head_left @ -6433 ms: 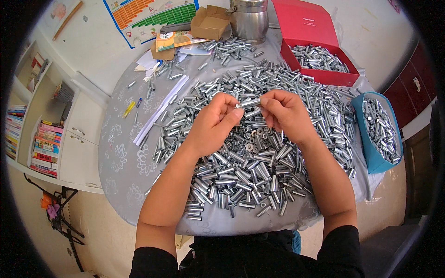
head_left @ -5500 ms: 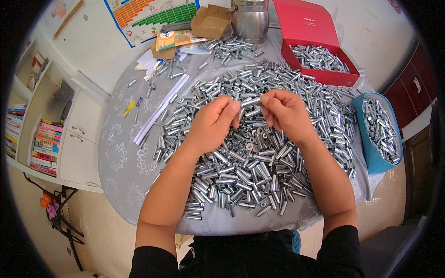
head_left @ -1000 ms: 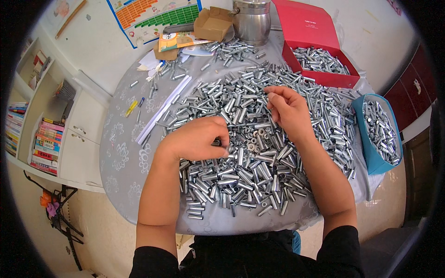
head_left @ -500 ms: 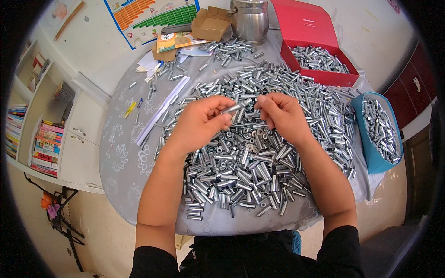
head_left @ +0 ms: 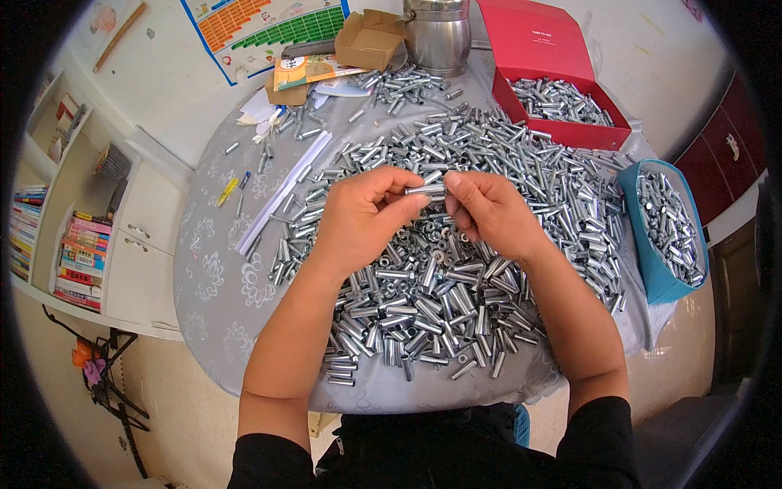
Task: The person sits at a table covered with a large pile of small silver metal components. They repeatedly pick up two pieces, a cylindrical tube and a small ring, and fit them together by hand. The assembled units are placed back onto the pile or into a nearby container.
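Over the pile, my left hand (head_left: 358, 216) pinches a shiny metal expansion bolt (head_left: 425, 189) between thumb and fingers, lying nearly level. My right hand (head_left: 497, 213) is closed at the bolt's right end, thumb and fingertips against it; any small part between those fingertips is hidden. Beneath both hands spreads a large heap of loose metal sleeves and bolts (head_left: 440, 310). Several small washers (head_left: 440, 257) lie among them, just below the hands.
An open red box (head_left: 562, 138) full of bolts stands at the back right. A blue fabric bin (head_left: 664, 281) of bolts sits at the right edge. A steel pot (head_left: 437, 41), a cardboard box (head_left: 368, 41), a white strip (head_left: 285, 191) and a yellow screwdriver (head_left: 228, 192) are also on the table.
My right hand has come to the bolt's right end; before, its fingertips were slightly apart from it. The bolt, tilted earlier, now lies closer to level in my left hand.
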{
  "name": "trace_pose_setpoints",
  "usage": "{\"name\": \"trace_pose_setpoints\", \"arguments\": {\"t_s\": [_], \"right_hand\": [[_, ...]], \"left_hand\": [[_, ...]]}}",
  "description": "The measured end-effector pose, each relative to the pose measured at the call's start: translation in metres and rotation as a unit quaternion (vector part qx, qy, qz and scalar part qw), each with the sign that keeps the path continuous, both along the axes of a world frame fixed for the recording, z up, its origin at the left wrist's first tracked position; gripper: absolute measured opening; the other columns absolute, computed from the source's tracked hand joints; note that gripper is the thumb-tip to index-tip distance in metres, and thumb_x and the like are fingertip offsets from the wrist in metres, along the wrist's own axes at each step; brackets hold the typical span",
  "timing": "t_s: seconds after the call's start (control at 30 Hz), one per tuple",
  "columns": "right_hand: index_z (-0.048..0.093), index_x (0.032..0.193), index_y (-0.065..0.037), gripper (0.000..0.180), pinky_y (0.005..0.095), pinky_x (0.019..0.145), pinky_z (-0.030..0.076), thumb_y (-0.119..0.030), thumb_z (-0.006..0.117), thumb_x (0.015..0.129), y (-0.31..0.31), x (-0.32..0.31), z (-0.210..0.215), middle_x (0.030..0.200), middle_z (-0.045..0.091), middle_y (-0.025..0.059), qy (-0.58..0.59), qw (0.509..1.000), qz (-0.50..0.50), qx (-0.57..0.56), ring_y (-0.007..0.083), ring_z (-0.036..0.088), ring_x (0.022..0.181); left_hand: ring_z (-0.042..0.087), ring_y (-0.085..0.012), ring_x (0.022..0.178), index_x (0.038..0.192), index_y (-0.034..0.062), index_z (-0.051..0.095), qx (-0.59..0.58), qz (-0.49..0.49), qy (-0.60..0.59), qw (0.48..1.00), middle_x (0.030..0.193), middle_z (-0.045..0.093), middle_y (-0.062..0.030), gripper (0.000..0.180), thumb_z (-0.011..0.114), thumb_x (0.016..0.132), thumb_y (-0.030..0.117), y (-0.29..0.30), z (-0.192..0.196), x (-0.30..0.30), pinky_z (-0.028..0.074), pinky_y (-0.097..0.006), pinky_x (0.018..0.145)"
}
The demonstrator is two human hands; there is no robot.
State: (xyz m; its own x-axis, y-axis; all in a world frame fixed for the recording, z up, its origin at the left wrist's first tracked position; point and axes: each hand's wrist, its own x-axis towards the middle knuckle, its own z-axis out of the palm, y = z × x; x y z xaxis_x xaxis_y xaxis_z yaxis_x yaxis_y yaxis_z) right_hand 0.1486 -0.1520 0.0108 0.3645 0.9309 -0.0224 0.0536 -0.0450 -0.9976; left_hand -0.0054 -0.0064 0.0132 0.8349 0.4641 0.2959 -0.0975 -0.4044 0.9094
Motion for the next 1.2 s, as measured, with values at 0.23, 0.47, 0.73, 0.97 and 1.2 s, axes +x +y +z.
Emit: {"name": "trace_pose_setpoints", "arguments": {"t_s": [0.23, 0.47, 0.73, 0.97, 1.2], "right_hand": [[0.063, 0.104, -0.003, 0.025, 0.0211, 0.053, 0.041, -0.027, 0.059, 0.100, 0.004, -0.003, -0.003, 0.075, 0.056, -0.0031, -0.005, 0.995, -0.014, 0.100, 0.0049, 0.051, 0.060], [0.063, 0.108, -0.002, 0.023, 0.0198, 0.056, 0.044, -0.023, 0.061, 0.098, 0.001, 0.003, -0.002, 0.078, 0.059, -0.0024, -0.005, 0.999, -0.004, 0.043, 0.0041, 0.054, 0.064], [0.066, 0.109, -0.003, 0.022, 0.0196, 0.053, 0.043, -0.021, 0.064, 0.096, 0.005, 0.007, -0.010, 0.083, 0.062, -0.0018, 0.013, 0.996, -0.032, 0.078, 0.0043, 0.055, 0.064], [0.065, 0.110, -0.003, 0.021, 0.0193, 0.053, 0.043, -0.019, 0.063, 0.096, 0.006, 0.008, -0.012, 0.084, 0.063, -0.0015, 0.001, 0.998, -0.020, 0.052, 0.0044, 0.056, 0.065], [0.067, 0.100, -0.003, 0.021, 0.0194, 0.052, 0.044, -0.023, 0.062, 0.097, 0.004, 0.006, -0.006, 0.082, 0.065, -0.0004, -0.001, 0.999, -0.037, 0.040, 0.0044, 0.056, 0.062]], "left_hand": [[0.063, -0.0083, 0.063, 0.099, -0.0020, 0.068, -0.134, -0.023, 0.008, 0.991, 0.076, 0.067, -0.0040, 0.015, 0.065, 0.093, 0.012, 0.003, 0.008, -0.001, 0.052, -0.023, 0.057], [0.065, -0.0115, 0.064, 0.103, -0.0034, 0.066, -0.114, -0.022, 0.012, 0.993, 0.080, 0.068, -0.0073, 0.017, 0.063, 0.095, 0.011, 0.002, 0.005, 0.000, 0.053, -0.024, 0.056], [0.064, -0.0111, 0.064, 0.102, -0.0027, 0.066, -0.118, -0.037, 0.006, 0.992, 0.079, 0.068, -0.0066, 0.015, 0.063, 0.095, 0.010, 0.001, 0.004, 0.001, 0.053, -0.023, 0.057], [0.064, -0.0107, 0.064, 0.102, -0.0027, 0.066, -0.114, -0.037, 0.000, 0.993, 0.080, 0.067, -0.0063, 0.014, 0.063, 0.095, 0.009, 0.003, 0.003, 0.001, 0.053, -0.023, 0.057], [0.064, -0.0109, 0.065, 0.103, -0.0026, 0.066, -0.115, -0.037, 0.000, 0.993, 0.081, 0.067, -0.0067, 0.015, 0.062, 0.095, 0.009, 0.002, 0.003, 0.001, 0.053, -0.023, 0.057]]}}
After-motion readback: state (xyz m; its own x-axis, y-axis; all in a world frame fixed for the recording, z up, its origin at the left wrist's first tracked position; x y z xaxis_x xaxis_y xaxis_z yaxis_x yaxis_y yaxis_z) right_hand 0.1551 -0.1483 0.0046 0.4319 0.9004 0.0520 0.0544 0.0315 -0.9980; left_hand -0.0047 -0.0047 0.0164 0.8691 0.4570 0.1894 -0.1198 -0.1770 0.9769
